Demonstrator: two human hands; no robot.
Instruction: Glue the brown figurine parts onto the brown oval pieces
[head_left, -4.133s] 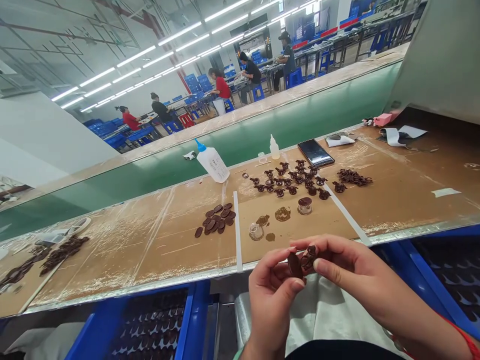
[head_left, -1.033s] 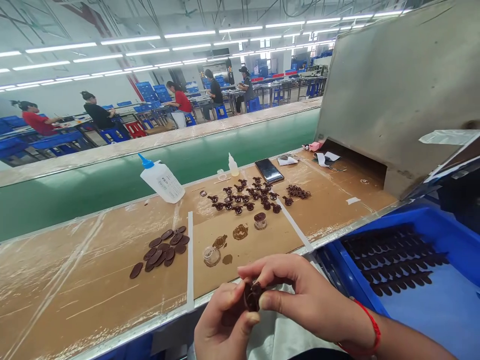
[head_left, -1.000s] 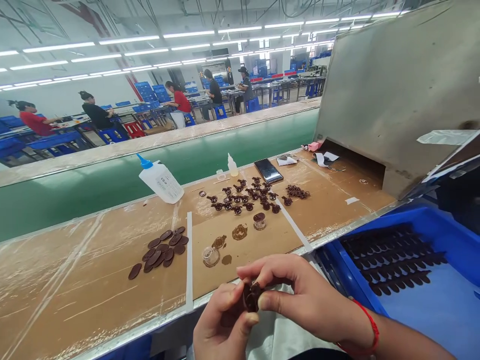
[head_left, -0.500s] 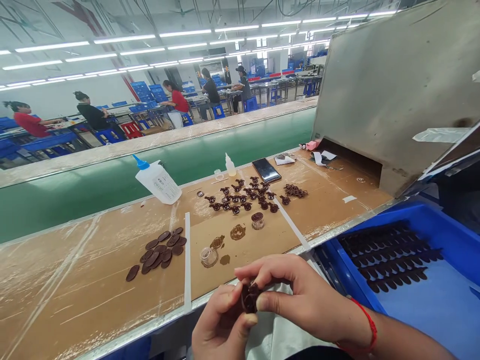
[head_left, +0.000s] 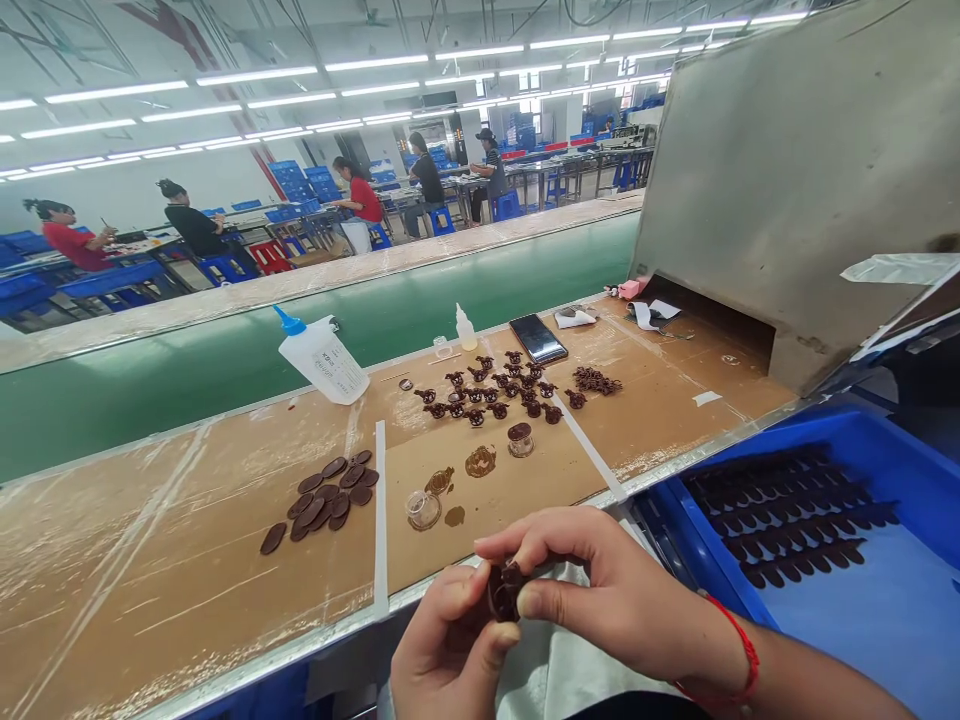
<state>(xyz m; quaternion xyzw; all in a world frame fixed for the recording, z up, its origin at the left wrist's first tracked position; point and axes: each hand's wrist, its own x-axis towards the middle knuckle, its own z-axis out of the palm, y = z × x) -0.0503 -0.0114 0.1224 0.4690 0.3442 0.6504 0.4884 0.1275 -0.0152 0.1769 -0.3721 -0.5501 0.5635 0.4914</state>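
Observation:
A small dark brown part [head_left: 505,592] is pinched between my two hands, just off the front edge of the bench. My left hand [head_left: 450,640] grips it from the left with thumb and fingers. From the right, the thumb and fingertips of my right hand [head_left: 592,590] press on it; a red cord circles that wrist. The fingers cover much of the part, so its full shape is hidden. On the bench beyond lie several similar dark brown figured pieces [head_left: 495,388] and a pile of flat brown ovals [head_left: 322,497].
Clear round containers [head_left: 424,510] stand on a taped cardboard sheet [head_left: 405,450]. Farther back are a white bottle with blue tip [head_left: 324,360], a small dropper bottle [head_left: 465,330] and a phone [head_left: 538,338]. At right, a blue tray [head_left: 885,590] holds rows of dark pieces. Several people sit beyond the green belt [head_left: 405,285].
The view has shifted slightly, so the bench and hands appear a little farther right. Both hands keep their grip on the brown part, with hardly any change in the fingers.

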